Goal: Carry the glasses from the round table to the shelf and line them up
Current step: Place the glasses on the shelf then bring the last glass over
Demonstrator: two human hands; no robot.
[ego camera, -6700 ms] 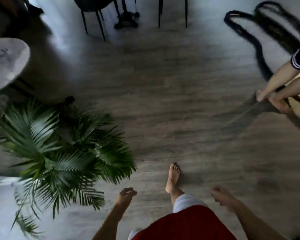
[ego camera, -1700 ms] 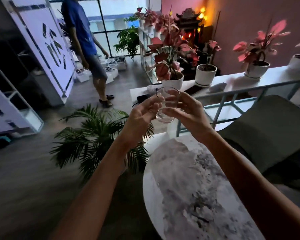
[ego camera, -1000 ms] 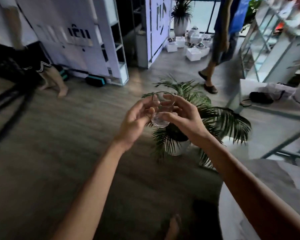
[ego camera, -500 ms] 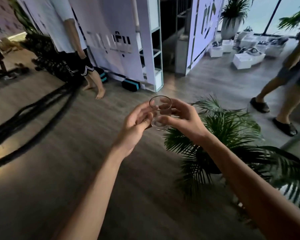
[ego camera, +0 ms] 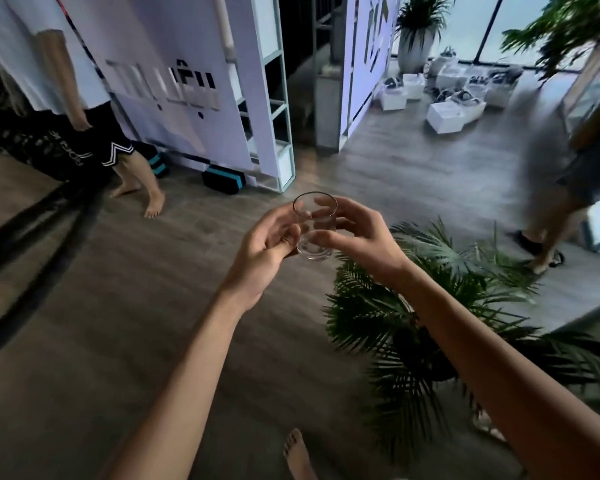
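Wood floor [ego camera: 118, 306], white shelf unit [ego camera: 274, 98] at the back, potted palm [ego camera: 413, 323] low right. Left grip [ego camera: 264, 247] and right grip [ego camera: 364, 244] each pinch one clear glass [ego camera: 315, 226] from their own side. It is upright, empty, held mid-air above the floor, between both grips.

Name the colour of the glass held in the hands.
Clear and colourless: the glass is see-through, shown best in the head view.
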